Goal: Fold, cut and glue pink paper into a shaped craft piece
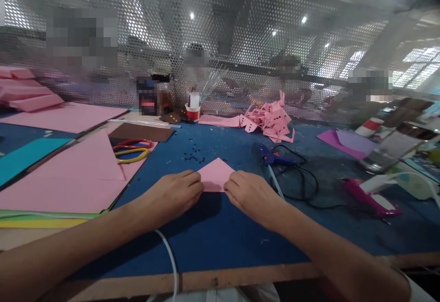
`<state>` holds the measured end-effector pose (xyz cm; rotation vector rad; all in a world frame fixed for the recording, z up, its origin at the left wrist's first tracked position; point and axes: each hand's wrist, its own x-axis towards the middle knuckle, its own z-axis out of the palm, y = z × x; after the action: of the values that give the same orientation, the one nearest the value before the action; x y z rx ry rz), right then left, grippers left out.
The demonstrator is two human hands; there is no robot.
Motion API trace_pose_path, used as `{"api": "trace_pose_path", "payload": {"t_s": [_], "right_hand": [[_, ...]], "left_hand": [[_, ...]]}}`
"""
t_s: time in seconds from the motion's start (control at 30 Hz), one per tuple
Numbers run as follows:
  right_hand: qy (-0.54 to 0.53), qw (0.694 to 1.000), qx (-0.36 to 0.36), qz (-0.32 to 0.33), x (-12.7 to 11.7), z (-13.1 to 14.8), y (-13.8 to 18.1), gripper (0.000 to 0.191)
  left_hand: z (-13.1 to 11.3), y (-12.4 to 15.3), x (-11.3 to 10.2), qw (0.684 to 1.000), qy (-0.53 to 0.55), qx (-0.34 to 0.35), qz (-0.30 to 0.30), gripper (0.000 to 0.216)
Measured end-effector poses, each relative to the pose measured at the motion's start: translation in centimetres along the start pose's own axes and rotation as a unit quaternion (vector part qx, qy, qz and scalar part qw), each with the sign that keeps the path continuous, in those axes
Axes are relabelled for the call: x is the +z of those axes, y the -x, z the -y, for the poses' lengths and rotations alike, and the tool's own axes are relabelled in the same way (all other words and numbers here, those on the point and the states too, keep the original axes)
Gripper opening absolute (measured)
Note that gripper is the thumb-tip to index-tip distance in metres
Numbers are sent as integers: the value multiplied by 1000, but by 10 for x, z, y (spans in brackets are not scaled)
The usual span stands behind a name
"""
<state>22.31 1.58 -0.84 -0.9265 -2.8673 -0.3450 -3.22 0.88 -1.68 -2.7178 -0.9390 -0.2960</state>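
A small pink paper piece [215, 173], folded to a point away from me, lies on the blue table top [213, 233]. My left hand [175, 194] presses its left near corner with closed fingers. My right hand [249, 194] presses its right near corner the same way. Both hands lie flat on the paper's near edge, and that edge is hidden under the fingers.
Large pink sheets [65, 173] and red and yellow scissors [132, 151] lie at left. A blue glue gun [273, 157] with black cord sits right of my hands, a pink glue gun [371, 199] farther right. Cut pink scraps [270, 121] and a cup [193, 107] stand by the mesh screen.
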Motion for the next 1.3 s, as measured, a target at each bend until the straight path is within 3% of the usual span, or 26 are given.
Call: {"api": "trace_pose_path", "payload": {"t_s": [0.27, 0.7, 0.97, 1.3], "right_hand": [[-65, 998, 4, -20, -4, -2, -1, 17], [-178, 982, 67, -2, -11, -4, -3, 8], [-231, 971, 64, 4, -13, -7, -1, 8], [-244, 962, 119, 31, -15, -8, -6, 9]], "left_hand": [[-3, 4, -2, 997, 67, -27, -20, 15], [1, 7, 0, 983, 163, -88, 11, 14], [6, 5, 4, 962, 221, -158, 32, 14], [11, 0, 2, 932, 288, -216, 33, 11]]}}
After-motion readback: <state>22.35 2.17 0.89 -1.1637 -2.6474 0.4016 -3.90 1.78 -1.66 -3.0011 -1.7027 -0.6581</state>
